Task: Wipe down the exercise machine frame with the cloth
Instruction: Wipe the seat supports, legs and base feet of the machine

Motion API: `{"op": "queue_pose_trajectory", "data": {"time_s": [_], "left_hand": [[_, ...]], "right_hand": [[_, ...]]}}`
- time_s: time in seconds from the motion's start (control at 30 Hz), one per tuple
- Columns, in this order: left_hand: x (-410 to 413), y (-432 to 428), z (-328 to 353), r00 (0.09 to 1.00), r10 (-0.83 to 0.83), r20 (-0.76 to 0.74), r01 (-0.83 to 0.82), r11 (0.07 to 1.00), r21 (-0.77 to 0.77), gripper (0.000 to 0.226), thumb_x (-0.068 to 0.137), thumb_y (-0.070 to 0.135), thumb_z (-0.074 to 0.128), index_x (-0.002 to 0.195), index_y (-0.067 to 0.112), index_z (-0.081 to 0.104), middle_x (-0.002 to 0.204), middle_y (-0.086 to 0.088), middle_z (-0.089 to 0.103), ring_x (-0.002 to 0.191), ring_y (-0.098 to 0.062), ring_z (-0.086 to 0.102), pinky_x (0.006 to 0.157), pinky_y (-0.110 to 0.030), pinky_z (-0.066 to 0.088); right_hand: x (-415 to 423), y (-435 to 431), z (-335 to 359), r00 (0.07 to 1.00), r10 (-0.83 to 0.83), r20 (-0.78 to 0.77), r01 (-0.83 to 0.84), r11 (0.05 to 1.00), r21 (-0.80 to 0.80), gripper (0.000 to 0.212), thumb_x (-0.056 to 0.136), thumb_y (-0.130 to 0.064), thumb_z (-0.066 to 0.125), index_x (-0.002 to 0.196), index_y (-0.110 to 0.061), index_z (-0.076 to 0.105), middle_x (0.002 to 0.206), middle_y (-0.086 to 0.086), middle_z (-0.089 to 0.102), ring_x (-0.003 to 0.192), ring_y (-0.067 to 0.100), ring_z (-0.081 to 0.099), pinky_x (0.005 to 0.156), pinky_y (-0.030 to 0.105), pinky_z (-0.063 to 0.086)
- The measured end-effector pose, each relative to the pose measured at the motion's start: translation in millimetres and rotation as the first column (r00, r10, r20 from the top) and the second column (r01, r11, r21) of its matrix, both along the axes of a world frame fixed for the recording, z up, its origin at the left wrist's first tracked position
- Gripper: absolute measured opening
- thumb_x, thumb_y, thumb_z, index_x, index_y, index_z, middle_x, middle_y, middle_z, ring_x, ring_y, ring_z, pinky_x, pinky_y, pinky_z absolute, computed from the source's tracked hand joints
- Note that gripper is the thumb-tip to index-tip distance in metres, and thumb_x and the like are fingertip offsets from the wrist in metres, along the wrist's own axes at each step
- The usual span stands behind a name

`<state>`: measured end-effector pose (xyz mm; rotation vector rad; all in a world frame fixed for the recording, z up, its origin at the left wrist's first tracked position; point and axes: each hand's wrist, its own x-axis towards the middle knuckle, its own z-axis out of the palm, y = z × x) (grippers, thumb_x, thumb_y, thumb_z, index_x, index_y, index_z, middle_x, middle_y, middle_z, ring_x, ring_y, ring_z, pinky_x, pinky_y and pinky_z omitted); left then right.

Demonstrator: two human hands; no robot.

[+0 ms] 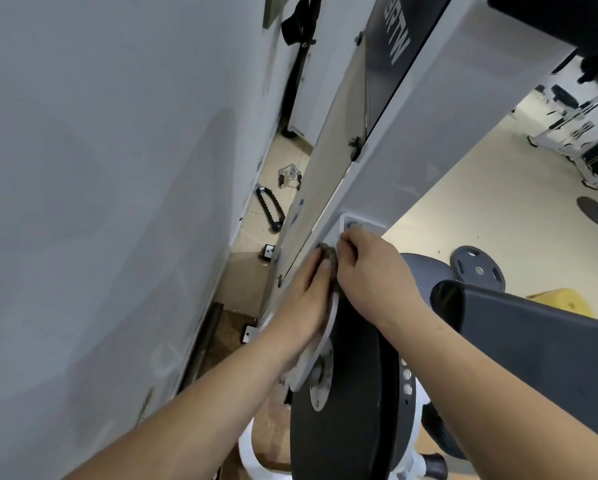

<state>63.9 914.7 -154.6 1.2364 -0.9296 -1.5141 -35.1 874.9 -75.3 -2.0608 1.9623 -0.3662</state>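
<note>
Left hand (pixel 304 299) flat; right hand (pixel 370 271) pinches crumpled cloth (pixel 329 255) against white frame (pixel 394 161).

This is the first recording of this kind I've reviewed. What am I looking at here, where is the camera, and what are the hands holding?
There is no robot: a person works with bare hands. The single picture comes from a wide-angle camera worn on their head, looking forward and down. Both forearms reach to the white frame of an exercise machine beside a wall. Between the hands sits a small dark cloth. The right hand seems to pinch it with curled fingers; the left hand lies with straight fingers against the frame. Below them is the machine's black disc. On the floor lie a grey weight plate and a black cable handle.
</note>
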Motion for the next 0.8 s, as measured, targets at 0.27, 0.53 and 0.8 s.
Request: {"op": "queue_pose_trajectory", "data": {"time_s": [0.27,0.53,0.8], "left_hand": [[-5,84,-6,0.99,0.12,0.076,-0.125,0.99,0.064,0.032,0.109,0.041,0.036,0.131,0.064,0.037,0.143,0.036,0.043,0.138,0.014,0.035,0.11,-0.002,0.025],[-3,24,-5,1.0,0.017,-0.015,-0.015,0.99,0.138,0.055,0.101,0.07,0.028,0.153,0.054,0.031,0.163,0.024,0.025,0.151,0.0,0.019,0.128,-0.04,0.011],[-1,115,-37,0.999,0.028,0.026,-0.033,0.972,0.233,0.041,0.105,0.062,0.034,0.146,0.063,0.035,0.157,0.028,0.036,0.146,0.002,0.031,0.125,-0.035,0.023]], "right_hand": [[0,0,2,1.0,0.007,0.024,-0.007,1.0,0.005,0.019,0.104,-0.033,0.048,0.101,-0.018,0.058,0.1,0.002,0.065,0.092,0.028,0.058,0.08,0.042,0.052],[2,1,5,1.0,-0.004,0.021,0.005,1.0,-0.014,0.02,0.103,-0.033,0.052,0.106,-0.016,0.063,0.099,0.003,0.069,0.093,0.029,0.061,0.082,0.042,0.053],[1,1,6,1.0,0.006,0.018,-0.007,1.0,0.007,0.02,0.104,-0.033,0.052,0.109,-0.017,0.061,0.098,0.003,0.069,0.09,0.029,0.061,0.083,0.043,0.055]]}}
